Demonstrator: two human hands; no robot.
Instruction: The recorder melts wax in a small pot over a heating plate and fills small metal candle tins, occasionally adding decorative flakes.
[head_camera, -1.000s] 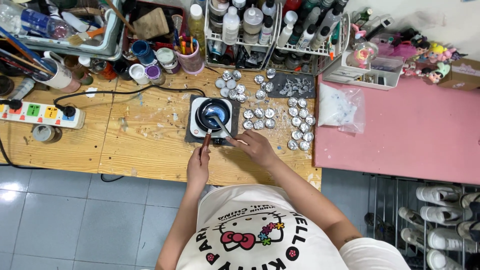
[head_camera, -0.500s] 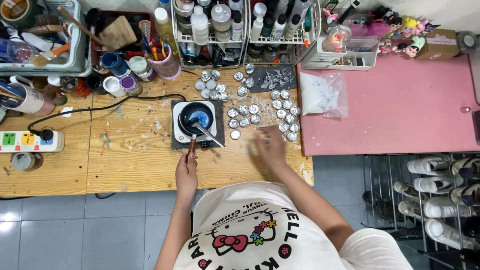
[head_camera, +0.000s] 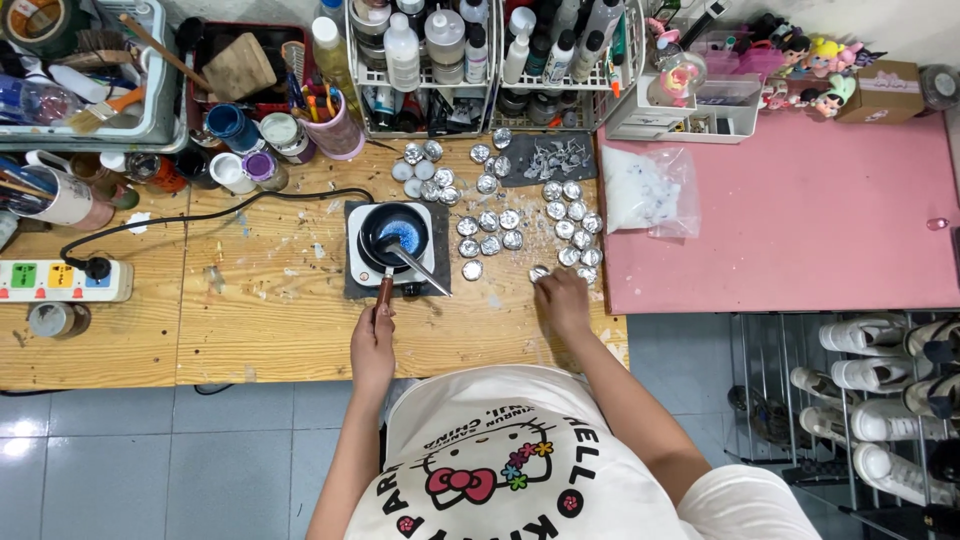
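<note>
Small dark pan (head_camera: 393, 230) of blue melt on a hotplate (head_camera: 396, 251) mid-bench, left hand (head_camera: 372, 343) at 6 o'clock gripping its handle (head_camera: 384, 290), right hand (head_camera: 562, 299) at 3 o'clock pinching a foil cup (head_camera: 539, 272), more foil cups (head_camera: 524, 215) at 2 o'clock, power strip (head_camera: 64, 280) at 9 o'clock.

Small dark pan (head_camera: 394, 232) w/ blue melt, on white hotplate (head_camera: 360, 262); reddish handle (head_camera: 384, 293) points toward person. Silver foil cup (head_camera: 540, 272) upright, right of hotplate, at cluster's near edge
</note>
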